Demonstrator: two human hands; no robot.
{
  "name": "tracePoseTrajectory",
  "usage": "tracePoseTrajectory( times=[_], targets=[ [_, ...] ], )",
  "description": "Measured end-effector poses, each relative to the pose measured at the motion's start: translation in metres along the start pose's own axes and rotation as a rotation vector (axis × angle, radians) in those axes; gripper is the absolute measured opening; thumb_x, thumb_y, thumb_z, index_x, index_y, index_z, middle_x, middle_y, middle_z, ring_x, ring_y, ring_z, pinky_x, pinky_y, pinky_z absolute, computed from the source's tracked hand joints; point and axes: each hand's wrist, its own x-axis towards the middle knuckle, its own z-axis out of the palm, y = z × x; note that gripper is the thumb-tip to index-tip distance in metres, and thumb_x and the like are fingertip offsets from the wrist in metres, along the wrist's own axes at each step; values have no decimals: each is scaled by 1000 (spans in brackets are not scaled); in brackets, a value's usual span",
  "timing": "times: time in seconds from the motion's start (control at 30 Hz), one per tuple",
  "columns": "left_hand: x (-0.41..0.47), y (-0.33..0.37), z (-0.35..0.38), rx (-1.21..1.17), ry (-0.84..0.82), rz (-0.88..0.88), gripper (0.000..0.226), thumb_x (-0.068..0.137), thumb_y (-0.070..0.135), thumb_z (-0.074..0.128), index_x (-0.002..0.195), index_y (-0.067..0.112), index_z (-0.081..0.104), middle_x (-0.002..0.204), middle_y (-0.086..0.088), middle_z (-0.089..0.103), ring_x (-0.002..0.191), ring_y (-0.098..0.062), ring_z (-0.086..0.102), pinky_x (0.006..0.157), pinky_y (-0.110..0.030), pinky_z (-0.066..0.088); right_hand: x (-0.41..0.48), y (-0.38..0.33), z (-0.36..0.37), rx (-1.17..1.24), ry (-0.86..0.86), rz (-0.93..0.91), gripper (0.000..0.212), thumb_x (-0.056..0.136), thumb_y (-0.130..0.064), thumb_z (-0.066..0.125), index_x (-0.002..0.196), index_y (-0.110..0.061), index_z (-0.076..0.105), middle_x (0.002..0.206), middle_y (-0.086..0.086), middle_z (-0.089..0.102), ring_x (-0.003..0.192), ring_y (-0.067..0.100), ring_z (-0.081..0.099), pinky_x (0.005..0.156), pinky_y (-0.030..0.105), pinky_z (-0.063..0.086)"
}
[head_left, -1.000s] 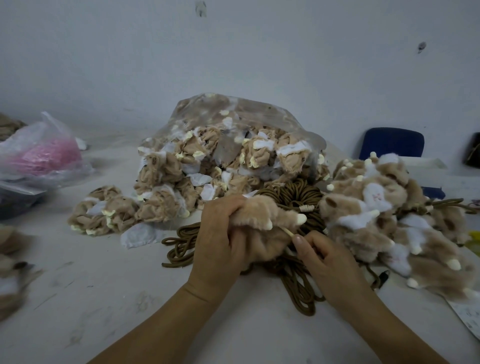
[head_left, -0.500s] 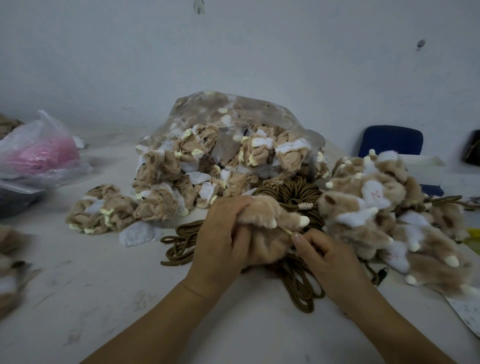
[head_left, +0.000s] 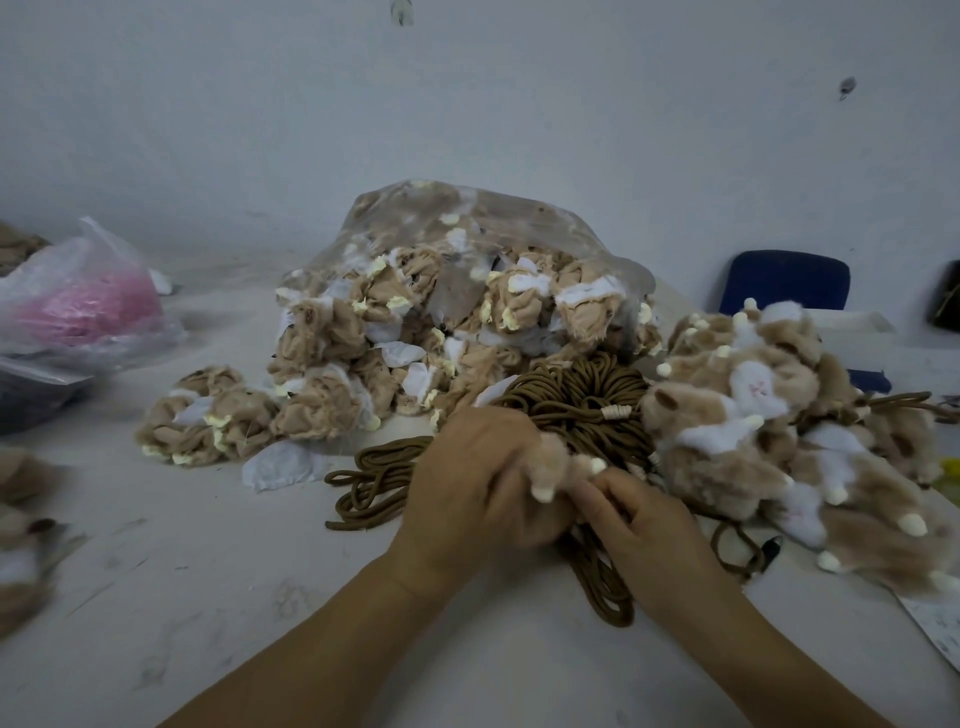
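Left hand (head_left: 480, 488) curls round the small tan plush toy (head_left: 563, 467) just above the table (head_left: 208, 571), steadying it. Probably this lets the right hand (head_left: 649, 519) work its lower edge; right fingertips bunch there, but blur hides what they pinch. Wrists angle inward. Behind: brown cord bundle (head_left: 576, 405), finished pile (head_left: 779, 426) on the right, bagged skins (head_left: 467, 312) — stock within reach.

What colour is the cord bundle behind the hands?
Dark olive-brown cord bundle; it shows best in the head view.

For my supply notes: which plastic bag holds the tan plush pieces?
The large clear bag in the middle of the picture, with tan and white pieces spilling from it. The smaller bag at far left holds something pink.
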Motion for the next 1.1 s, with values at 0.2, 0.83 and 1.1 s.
tracePoseTrajectory(
  times=[0.2,0.83,1.1],
  targets=[
    [-5,0,4,-110,41,-164,36,97,23,43,90,-1,69,109,-14,58,106,-8,51,94,-9,36,2,-2,0,-10,17,-23,50,76,-64,38,65,-17,52,63,2,55,53,11,48,49,25,36],
    [-9,-9,2,-256,107,-517,20,86,20,41,91,29,58,85,13,60,81,-1,55,71,-8,40,6,12,-11,-160,16,-98,41,77,-69,33,64,-34,48,57,-14,55,55,4,52,51,19,38],
    [-8,-5,1,-197,74,-419,21,85,25,38,91,40,52,85,15,56,82,3,53,71,-5,38,5,12,-13,-264,-6,-169,38,79,-69,26,66,-38,45,59,-6,52,63,8,52,54,25,39]
  ],
)
